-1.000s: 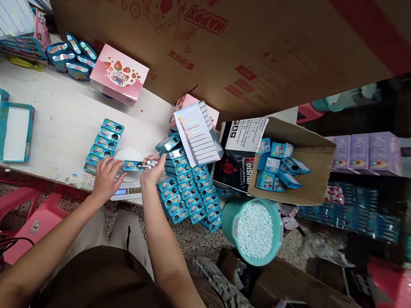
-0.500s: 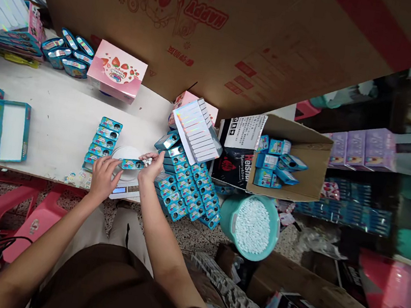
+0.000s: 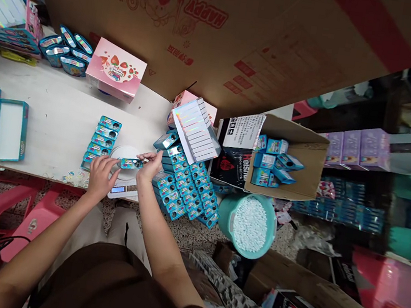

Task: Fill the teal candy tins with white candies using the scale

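A small blue printed box (image 3: 129,164) lies level over the round white plate of a digital scale (image 3: 119,190). Closed around the box's left end are the fingers of my left hand (image 3: 101,178). At its right end my right hand (image 3: 150,167) is pinched together, a trace of white pellets at the fingertips, mostly hidden. To the left stands a row of the same blue boxes (image 3: 101,143). A large block of further blue boxes (image 3: 188,187) sits just right of my right hand, with striped shiny card sheets (image 3: 194,129) on top.
A turquoise bucket of white pellets (image 3: 250,224) stands at the right, below an open carton (image 3: 286,181) holding blue boxes. Pink strawberry box (image 3: 116,69), blue trays (image 3: 8,129) and blue packs (image 3: 66,53) are on the table. A huge cardboard carton (image 3: 207,36) walls off the back.
The white pellets at my right fingertips, plain to see before, are now mostly out of sight at the box's end. Both hands stay at the box; the view has shifted slightly.
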Demonstrator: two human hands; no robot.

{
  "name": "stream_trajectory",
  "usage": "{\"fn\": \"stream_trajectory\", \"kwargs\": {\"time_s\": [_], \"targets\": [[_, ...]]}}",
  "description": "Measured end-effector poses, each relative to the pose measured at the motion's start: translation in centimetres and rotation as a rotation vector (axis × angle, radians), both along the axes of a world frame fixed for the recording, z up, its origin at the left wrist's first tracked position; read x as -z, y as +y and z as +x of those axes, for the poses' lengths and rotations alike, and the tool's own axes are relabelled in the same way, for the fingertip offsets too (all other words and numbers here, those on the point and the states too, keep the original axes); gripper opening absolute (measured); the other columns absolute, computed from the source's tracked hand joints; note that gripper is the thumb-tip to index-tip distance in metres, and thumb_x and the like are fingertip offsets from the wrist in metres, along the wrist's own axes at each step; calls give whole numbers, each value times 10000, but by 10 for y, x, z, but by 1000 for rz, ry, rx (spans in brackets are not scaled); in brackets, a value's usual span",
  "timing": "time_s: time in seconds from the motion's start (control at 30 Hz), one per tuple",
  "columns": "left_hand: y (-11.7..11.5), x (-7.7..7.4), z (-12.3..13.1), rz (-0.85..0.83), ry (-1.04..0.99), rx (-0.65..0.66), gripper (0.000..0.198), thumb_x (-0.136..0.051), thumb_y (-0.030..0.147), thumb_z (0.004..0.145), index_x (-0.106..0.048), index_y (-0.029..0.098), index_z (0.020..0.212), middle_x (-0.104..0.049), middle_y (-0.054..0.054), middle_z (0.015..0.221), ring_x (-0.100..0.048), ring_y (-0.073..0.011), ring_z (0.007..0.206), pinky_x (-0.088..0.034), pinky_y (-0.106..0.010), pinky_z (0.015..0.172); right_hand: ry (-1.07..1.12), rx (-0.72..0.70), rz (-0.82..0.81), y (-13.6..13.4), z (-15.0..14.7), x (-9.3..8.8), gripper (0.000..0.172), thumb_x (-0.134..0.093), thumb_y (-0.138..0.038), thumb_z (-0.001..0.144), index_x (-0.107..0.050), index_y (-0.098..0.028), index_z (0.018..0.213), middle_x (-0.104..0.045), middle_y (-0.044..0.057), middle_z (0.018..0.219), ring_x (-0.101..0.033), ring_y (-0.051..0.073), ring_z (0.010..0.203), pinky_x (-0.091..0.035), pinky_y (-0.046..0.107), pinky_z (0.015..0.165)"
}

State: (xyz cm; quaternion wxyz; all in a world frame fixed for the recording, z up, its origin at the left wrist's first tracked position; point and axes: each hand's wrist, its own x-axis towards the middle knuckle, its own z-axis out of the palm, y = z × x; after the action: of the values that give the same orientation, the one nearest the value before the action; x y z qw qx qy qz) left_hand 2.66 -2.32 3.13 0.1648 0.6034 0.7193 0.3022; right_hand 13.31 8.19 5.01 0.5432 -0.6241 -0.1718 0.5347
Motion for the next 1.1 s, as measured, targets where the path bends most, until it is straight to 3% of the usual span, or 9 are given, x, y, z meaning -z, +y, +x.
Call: {"fn": "stream_trajectory", "kwargs": {"time_s": [0.4, 0.6, 0.8, 0.97, 1.1], "targets": [[11, -5, 15, -10, 60, 80, 367, -501, 346, 837, -558, 237, 1182, -561, -94, 1205, -377, -301, 1233, -261, -487, 1030, -19, 0, 62, -2, 7, 0, 471, -399, -564, 820, -496, -198, 541, -519, -32, 467, -567, 107, 465, -482, 251, 557], [23, -4, 34, -34, 142, 155, 468, -492, 377, 840, -492, 225, 1282, -462, -142, 1322, -281, -342, 1310, -231, -538, 1044, -108, 69, 132, -8, 56, -11, 441, -430, -537, 820, -520, -191, 561, -526, -33, 498, -557, 103, 473, -477, 249, 557], [24, -5, 42, -32, 172, 217, 464, -491, 396, 839, -490, 268, 1286, -359, -120, 1424, -202, -350, 1360, -202, -563, 1059, -334, 206, 94, -29, 167, -16, 441, -379, -539, 828, -509, -203, 575, -548, -20, 521, -570, 121, 513, -477, 268, 593], [18, -18, 36, -3, 163, 121, 488, -500, 388, 829, -479, 239, 1293, -387, -145, 1395, -216, -363, 1348, -226, -590, 1037, -647, 417, -17, -53, 309, -10, 421, -342, -561, 796, -508, -210, 632, -543, -13, 562, -540, 138, 528, -451, 286, 575], [0, -28, 41, -1, 228, 15, 526, -481, 379, 833, -439, 198, 1325, -385, -162, 1393, -208, -374, 1348, -219, -602, 1045, -904, 405, -235, -66, 429, -10, 425, -370, -553, 770, -557, -179, 694, -587, 28, 623, -568, 181, 650, -444, 314, 653]]}}
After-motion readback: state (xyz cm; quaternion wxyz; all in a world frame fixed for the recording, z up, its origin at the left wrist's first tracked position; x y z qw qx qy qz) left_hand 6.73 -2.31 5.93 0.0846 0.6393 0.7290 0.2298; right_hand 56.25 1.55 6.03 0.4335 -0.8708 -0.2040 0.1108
